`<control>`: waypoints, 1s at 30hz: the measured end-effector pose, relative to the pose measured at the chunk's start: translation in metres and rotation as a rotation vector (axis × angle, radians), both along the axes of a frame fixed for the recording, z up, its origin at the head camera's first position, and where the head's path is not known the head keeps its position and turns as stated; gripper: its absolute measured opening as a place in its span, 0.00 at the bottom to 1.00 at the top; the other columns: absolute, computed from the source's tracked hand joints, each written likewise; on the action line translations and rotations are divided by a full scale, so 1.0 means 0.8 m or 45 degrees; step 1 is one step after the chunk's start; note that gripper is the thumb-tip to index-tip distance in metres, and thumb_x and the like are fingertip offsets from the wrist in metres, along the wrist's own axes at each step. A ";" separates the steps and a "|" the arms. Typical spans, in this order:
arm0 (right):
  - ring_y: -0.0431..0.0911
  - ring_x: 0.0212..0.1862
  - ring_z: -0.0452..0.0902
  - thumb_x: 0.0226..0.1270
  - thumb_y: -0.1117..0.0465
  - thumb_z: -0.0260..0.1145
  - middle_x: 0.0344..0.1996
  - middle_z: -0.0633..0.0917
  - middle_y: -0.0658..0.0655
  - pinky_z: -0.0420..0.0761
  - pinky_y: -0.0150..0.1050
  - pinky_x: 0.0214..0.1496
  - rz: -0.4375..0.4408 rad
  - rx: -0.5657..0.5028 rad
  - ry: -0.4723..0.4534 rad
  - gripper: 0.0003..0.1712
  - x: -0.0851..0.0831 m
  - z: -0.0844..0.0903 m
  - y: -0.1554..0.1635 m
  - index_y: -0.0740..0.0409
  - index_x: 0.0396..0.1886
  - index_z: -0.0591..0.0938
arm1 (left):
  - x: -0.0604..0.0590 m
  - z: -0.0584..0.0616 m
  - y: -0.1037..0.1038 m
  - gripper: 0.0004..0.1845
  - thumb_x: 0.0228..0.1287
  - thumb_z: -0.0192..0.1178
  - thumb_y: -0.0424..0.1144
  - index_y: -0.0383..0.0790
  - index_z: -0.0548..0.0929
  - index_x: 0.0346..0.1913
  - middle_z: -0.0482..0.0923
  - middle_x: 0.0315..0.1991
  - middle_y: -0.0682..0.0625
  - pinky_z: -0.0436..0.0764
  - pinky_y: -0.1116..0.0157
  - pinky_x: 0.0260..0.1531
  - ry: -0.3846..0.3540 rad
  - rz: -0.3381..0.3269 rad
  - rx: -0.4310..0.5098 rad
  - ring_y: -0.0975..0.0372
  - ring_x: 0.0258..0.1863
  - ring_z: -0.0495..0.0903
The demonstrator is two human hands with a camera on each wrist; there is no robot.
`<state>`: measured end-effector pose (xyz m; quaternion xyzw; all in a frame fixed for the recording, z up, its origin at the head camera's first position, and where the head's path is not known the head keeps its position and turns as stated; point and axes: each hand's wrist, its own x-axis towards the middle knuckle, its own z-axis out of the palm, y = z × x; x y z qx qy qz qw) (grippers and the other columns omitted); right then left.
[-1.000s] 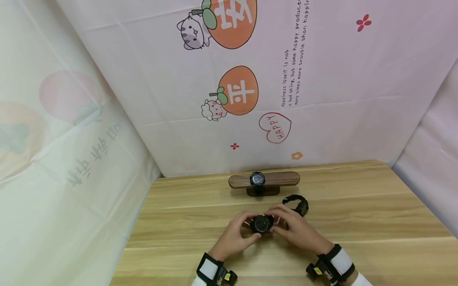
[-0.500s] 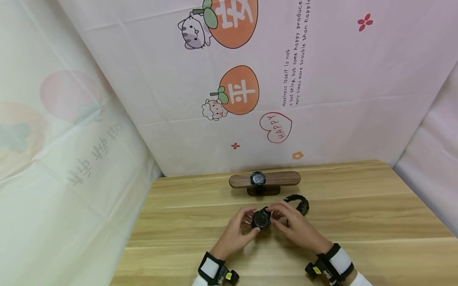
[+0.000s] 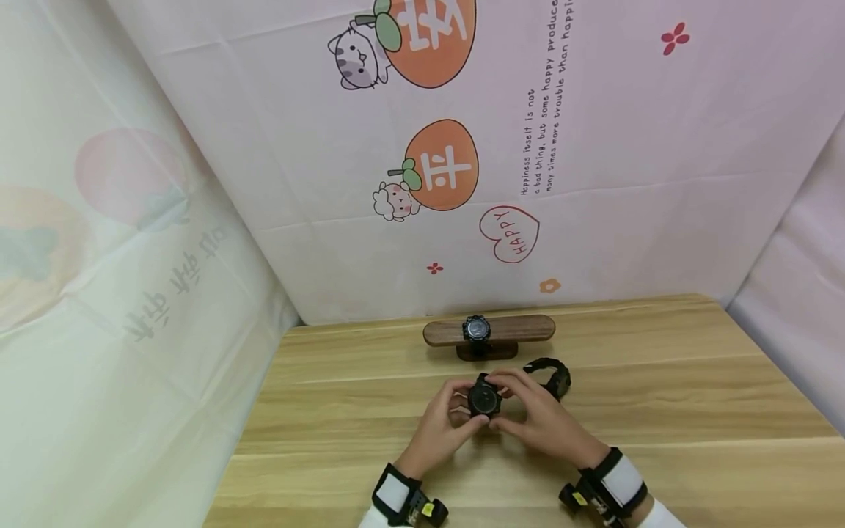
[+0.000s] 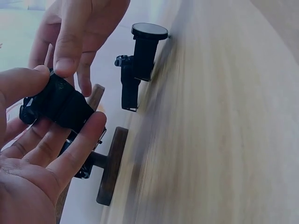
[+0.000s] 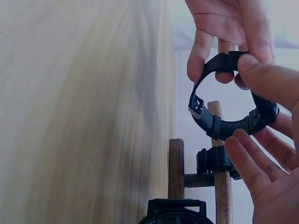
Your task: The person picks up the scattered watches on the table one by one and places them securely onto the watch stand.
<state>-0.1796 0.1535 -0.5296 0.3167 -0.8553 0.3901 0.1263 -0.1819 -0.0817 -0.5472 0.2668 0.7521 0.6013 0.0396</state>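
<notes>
While both hands are meeting over the wooden worktop (image 3: 660, 411), they are holding a black watch (image 3: 484, 399) up between them. The left hand (image 3: 439, 425) is pinching the watch with thumb and fingers on one side. The right hand (image 3: 538, 418) is gripping its strap on the other side. Just behind the hands, a second watch (image 3: 551, 375) is lying on the worktop. Farther back, a third watch (image 3: 476, 329) is sitting on a wooden stand (image 3: 521, 330).
</notes>
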 end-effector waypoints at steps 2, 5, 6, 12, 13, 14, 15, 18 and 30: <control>0.46 0.57 0.84 0.56 0.63 0.86 0.67 0.80 0.61 0.90 0.42 0.55 -0.007 0.002 0.024 0.42 0.000 0.001 -0.001 0.56 0.71 0.78 | 0.000 0.000 0.001 0.30 0.72 0.70 0.35 0.37 0.70 0.71 0.78 0.62 0.38 0.90 0.62 0.53 0.002 -0.009 0.018 0.60 0.54 0.87; 0.46 0.58 0.84 0.56 0.64 0.85 0.67 0.79 0.59 0.90 0.40 0.55 -0.016 0.015 0.051 0.42 -0.001 0.000 -0.001 0.56 0.71 0.78 | 0.000 0.001 0.001 0.30 0.72 0.70 0.36 0.38 0.70 0.71 0.79 0.62 0.38 0.90 0.62 0.53 0.021 -0.011 0.018 0.60 0.55 0.86; 0.46 0.58 0.84 0.56 0.64 0.85 0.67 0.79 0.58 0.90 0.40 0.55 -0.018 0.019 0.056 0.42 -0.001 -0.001 -0.001 0.56 0.71 0.78 | 0.000 0.001 0.000 0.30 0.72 0.70 0.37 0.39 0.71 0.71 0.79 0.62 0.39 0.90 0.63 0.53 0.037 -0.005 0.006 0.61 0.55 0.86; 0.47 0.62 0.82 0.57 0.64 0.84 0.69 0.78 0.54 0.90 0.45 0.57 -0.032 0.026 0.070 0.43 0.000 -0.002 -0.001 0.54 0.73 0.76 | -0.002 0.002 -0.004 0.28 0.70 0.72 0.37 0.43 0.75 0.70 0.79 0.62 0.45 0.89 0.62 0.52 0.226 0.069 -0.107 0.58 0.57 0.81; 0.48 0.63 0.81 0.58 0.64 0.84 0.69 0.78 0.54 0.89 0.47 0.58 -0.038 0.033 0.078 0.43 0.000 -0.002 -0.001 0.54 0.73 0.76 | -0.003 0.003 -0.004 0.29 0.69 0.73 0.37 0.43 0.75 0.69 0.78 0.63 0.45 0.88 0.61 0.54 0.260 0.079 -0.116 0.57 0.58 0.80; 0.48 0.64 0.81 0.58 0.63 0.83 0.69 0.78 0.55 0.89 0.49 0.60 -0.045 0.043 0.086 0.43 0.000 -0.002 -0.001 0.53 0.73 0.76 | -0.004 0.003 -0.004 0.29 0.68 0.74 0.36 0.44 0.75 0.70 0.77 0.65 0.45 0.88 0.60 0.56 0.289 0.085 -0.124 0.56 0.60 0.80; 0.49 0.65 0.80 0.58 0.63 0.83 0.69 0.78 0.54 0.88 0.51 0.61 -0.051 0.052 0.092 0.43 0.000 -0.002 0.000 0.52 0.73 0.76 | -0.005 0.003 -0.004 0.30 0.67 0.74 0.36 0.44 0.75 0.70 0.76 0.66 0.45 0.87 0.58 0.58 0.323 0.087 -0.129 0.55 0.63 0.79; 0.50 0.68 0.79 0.58 0.62 0.83 0.69 0.79 0.56 0.86 0.55 0.64 -0.053 0.066 0.098 0.43 0.000 -0.002 0.000 0.51 0.74 0.76 | -0.006 0.004 -0.005 0.34 0.65 0.76 0.34 0.44 0.74 0.72 0.73 0.70 0.45 0.84 0.52 0.65 0.381 0.074 -0.134 0.52 0.70 0.75; 0.51 0.68 0.79 0.59 0.65 0.80 0.70 0.78 0.56 0.86 0.55 0.64 -0.008 0.036 0.069 0.44 0.001 -0.001 0.001 0.48 0.75 0.75 | -0.006 0.007 -0.005 0.37 0.64 0.75 0.31 0.44 0.71 0.75 0.71 0.74 0.45 0.81 0.44 0.69 0.384 0.007 -0.137 0.50 0.73 0.74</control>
